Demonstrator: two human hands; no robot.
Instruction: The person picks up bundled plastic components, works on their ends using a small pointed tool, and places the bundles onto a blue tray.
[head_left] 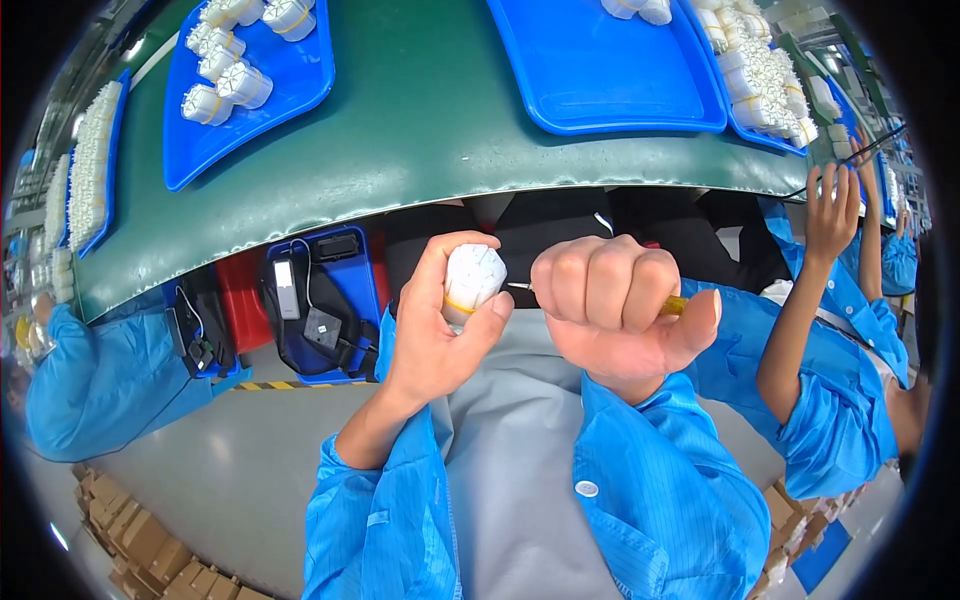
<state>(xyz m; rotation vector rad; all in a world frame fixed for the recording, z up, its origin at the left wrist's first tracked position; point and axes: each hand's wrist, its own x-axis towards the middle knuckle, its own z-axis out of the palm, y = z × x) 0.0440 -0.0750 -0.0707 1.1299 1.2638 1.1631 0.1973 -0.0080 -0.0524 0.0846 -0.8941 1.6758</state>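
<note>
My left hand is closed around a bundle of white pieces, with a yellow band around its lower part. The bundle's end faces up between thumb and fingers. To its right, my right hand is a fist around a pointed tool with a yellow handle. Its thin metal tip points left at the bundle, a small gap apart from it. The fingers hide most of the tool, so its exact kind does not show. Both hands are above my lap, just in front of the table edge.
Beyond my hands is a green-topped table. On it, a blue tray and a second blue tray hold similar white bundles. A co-worker's raised hand is at the right. Below the table's left part is a blue bin with devices.
</note>
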